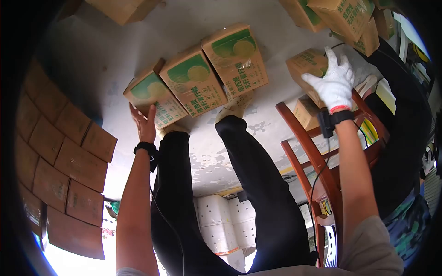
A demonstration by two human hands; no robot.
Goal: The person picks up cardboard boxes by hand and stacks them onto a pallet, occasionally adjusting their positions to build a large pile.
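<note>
Left hand [145, 120]: bare, open, palm flat against the near edge of the left box [154, 94], which lies on the floor [92, 55] well to the left of the chair [317, 161]; nothing is grasped. Right hand [336, 83]: gloved, fingers spread, laid on the right box [304, 64] just beyond the chair's top. It presses on the box and does not grip it. Whether that box rests on the chair or on the floor behind it cannot be told. Risk one: with neither hand closed, either box may slide or tip if pushed from one edge only, the right box most of all, since its support is unclear and a small box [305, 112] already sits on the chair beside it. Risk two: a cable [314, 193] runs down the right forearm close to the chair's frame and may snag there when the arm moves. Risk three: the person's feet stand touching the row of boxes left of the chair, so a step forward may kick them or cause a stumble. Risk four: a co-worker [400, 119] stands just right of the chair, near enough for a collision over the right box.
</note>
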